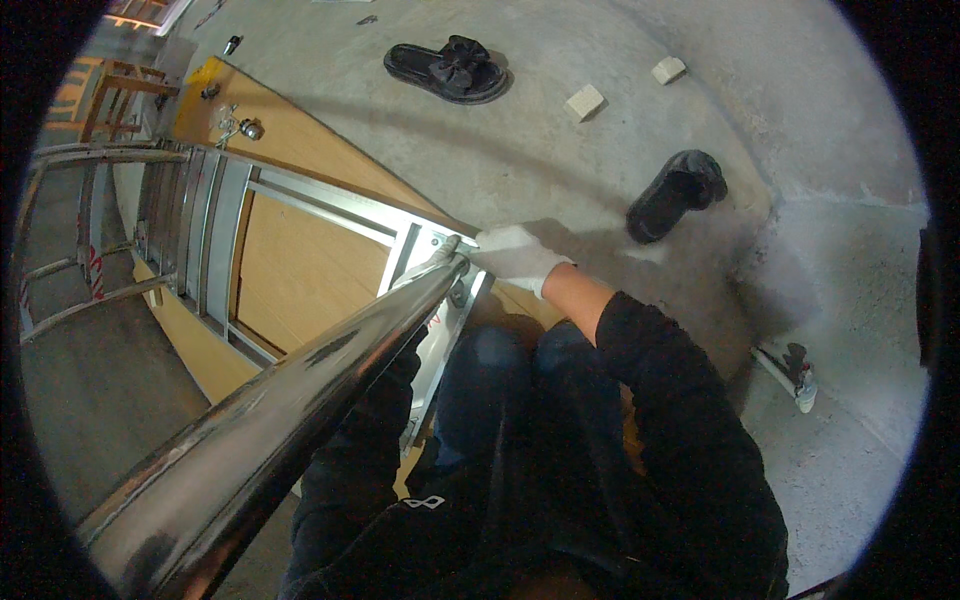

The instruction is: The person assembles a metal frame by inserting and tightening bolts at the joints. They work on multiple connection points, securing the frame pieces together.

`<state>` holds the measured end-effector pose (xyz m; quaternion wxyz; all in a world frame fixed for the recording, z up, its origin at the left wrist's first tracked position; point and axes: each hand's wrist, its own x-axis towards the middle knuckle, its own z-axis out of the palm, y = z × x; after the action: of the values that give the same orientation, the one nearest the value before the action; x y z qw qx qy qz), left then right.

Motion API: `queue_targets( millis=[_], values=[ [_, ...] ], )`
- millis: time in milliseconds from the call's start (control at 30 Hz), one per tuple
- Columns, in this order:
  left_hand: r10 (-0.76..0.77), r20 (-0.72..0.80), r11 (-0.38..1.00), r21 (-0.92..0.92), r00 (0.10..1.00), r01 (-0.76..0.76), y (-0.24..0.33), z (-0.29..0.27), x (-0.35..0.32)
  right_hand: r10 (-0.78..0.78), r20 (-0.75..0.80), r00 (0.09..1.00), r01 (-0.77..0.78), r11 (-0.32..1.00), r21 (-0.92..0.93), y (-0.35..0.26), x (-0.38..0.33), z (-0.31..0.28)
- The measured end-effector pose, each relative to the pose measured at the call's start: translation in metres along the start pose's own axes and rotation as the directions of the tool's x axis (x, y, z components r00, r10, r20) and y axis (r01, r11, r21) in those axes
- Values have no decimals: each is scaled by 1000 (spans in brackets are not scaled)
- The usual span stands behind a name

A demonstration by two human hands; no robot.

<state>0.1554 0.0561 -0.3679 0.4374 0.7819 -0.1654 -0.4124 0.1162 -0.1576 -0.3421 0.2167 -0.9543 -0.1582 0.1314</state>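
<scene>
A long shiny metal tube (300,400) slants from the lower left up to the corner of a silvery metal frame (330,197). My left hand (432,259), mostly hidden behind the tube, shows pale gloved fingers closed round its far end. On the other side, my right hand (517,258) wears a white glove. Its fingers are closed at the frame's corner, right beside the tube end; what they pinch is hidden. The frame lies on a light wooden board (300,265), in front of my knees.
Two black slippers (447,70) (677,195) and two pale blocks (584,103) (668,69) lie on the concrete floor. Metal tube racks (90,155) and a wooden stool (105,95) stand at left. Small metal parts (250,128) sit on the board. A wall rises at right.
</scene>
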Motion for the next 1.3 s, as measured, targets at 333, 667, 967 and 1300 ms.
queue_targets(
  millis=[333, 667, 967, 1300],
  values=[
    [-138, 75, 917, -366, 988, 156, -4, 3, 11, -4, 178, 984, 8, 1000, -21, -4, 14, -5],
    [110, -35, 989, -91, 993, -112, -6, 2, 3, -61, -48, 997, 56, 993, -100, -13, 3, 12],
    [-104, 10, 982, -160, 995, 104, 16, -5, -7, 264, -41, 964, -250, 945, 210, -31, 4, 19],
    [-84, 91, 854, -506, 992, 118, -43, 5, 24, 877, 56, 477, -152, 19, 988, -65, 16, 110]
  ],
)
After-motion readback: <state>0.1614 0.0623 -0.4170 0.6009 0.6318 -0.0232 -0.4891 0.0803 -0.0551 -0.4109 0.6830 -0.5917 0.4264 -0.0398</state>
